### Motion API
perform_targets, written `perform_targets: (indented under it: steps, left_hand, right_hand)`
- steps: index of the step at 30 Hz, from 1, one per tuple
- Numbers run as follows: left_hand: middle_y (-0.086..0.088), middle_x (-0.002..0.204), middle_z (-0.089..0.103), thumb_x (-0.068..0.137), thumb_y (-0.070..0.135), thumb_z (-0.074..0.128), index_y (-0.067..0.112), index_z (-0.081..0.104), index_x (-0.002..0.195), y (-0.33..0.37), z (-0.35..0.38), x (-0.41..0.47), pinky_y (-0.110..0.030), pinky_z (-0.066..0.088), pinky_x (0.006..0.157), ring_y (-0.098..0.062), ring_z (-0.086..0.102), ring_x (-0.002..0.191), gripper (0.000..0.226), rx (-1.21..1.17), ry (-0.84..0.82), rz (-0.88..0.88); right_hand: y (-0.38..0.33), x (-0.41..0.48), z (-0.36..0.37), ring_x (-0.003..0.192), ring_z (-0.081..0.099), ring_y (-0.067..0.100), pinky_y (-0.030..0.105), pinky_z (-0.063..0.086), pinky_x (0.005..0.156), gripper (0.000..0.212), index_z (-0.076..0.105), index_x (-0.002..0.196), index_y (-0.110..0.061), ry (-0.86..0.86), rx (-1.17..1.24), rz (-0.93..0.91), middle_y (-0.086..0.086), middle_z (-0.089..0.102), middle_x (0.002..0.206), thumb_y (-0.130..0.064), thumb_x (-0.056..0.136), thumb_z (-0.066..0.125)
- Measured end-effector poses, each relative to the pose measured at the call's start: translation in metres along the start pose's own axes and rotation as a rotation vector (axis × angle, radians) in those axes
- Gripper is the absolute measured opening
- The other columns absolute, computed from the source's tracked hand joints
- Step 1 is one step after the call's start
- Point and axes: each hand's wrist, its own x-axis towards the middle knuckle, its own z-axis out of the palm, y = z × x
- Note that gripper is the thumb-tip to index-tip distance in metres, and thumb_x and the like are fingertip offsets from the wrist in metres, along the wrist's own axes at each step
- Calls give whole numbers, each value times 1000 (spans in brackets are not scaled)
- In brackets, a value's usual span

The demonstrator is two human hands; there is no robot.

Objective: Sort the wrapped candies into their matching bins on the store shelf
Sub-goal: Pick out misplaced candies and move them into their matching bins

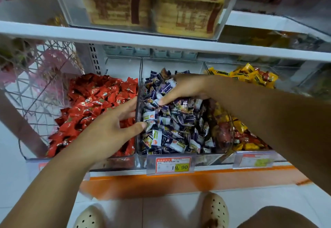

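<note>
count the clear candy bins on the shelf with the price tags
3. The red candy bin on the left, the purple-and-white candy bin in the middle, the yellow candy bin on the right. A fourth may sit further right, too blurred to tell.

Right hand [184, 88] amid purple candies [172, 123], perhaps gripping
</note>
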Motion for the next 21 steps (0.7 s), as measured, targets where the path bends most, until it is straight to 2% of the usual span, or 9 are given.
perform_targets:
  steps: [3,5,7,9,10,12,16,19,21]
  left_hand:
    - [53,115,44,84,33,67,72,35,115,1,0,0,-20,26,105,26,39,114,59,-6,-3,11]
    - [49,120,43,84,33,68,66,35,125,-1,0,0,-20,27,106,26,39,114,62,-17,1,-4]
    - [43,130,42,85,33,68,57,34,137,-2,1,0,-22,26,108,23,38,119,67,-23,3,-14]
    - [47,125,38,85,31,67,55,32,138,0,1,-1,-17,26,104,28,37,111,67,-23,11,-17]
    - [49,119,36,86,30,66,56,29,136,0,2,-2,-13,25,100,32,36,105,67,-19,19,-18]
    - [52,113,32,87,29,65,59,27,131,3,3,-3,-3,24,92,38,34,95,66,-15,27,-16]
    - [50,112,31,88,30,64,53,26,139,8,4,-4,-1,24,85,40,32,88,67,-32,22,-40]
    - [42,127,31,88,32,64,46,27,144,10,4,-6,-5,22,90,39,29,90,69,-31,20,-49]
    - [35,135,31,88,33,64,44,27,145,10,3,-7,-7,23,93,35,29,95,69,-20,15,-50]
  right_hand:
    - [-7,-18,-19,130,43,23,39,49,95,81,33,145,-28,-57,45,-23,2,38,147,-36,76,74]
    - [-6,-28,-30,118,51,22,37,50,90,76,37,142,-31,-25,-269,-11,4,40,147,-33,77,76]
    - [0,-31,-26,96,54,17,30,47,78,83,29,148,-27,-48,-685,82,7,35,150,-28,80,76]
    - [12,-25,-4,113,52,24,36,46,83,102,8,153,-21,-93,-864,159,11,23,155,-23,79,78]
    - [17,-19,9,125,46,31,40,46,89,115,-2,153,-23,-96,-867,176,13,13,157,-22,75,81]
    - [26,-8,29,131,40,40,44,49,93,130,-14,150,-31,-68,-755,147,12,-2,158,-19,69,86]
    - [33,5,42,133,36,42,39,50,88,125,-7,150,-37,20,-488,73,10,-12,157,-10,69,84]
    - [37,4,40,100,57,33,33,52,63,105,12,149,-40,100,-252,-2,12,0,156,4,76,74]
    - [38,1,38,73,56,27,32,47,52,91,26,145,-39,158,-176,-72,15,10,155,10,80,66]
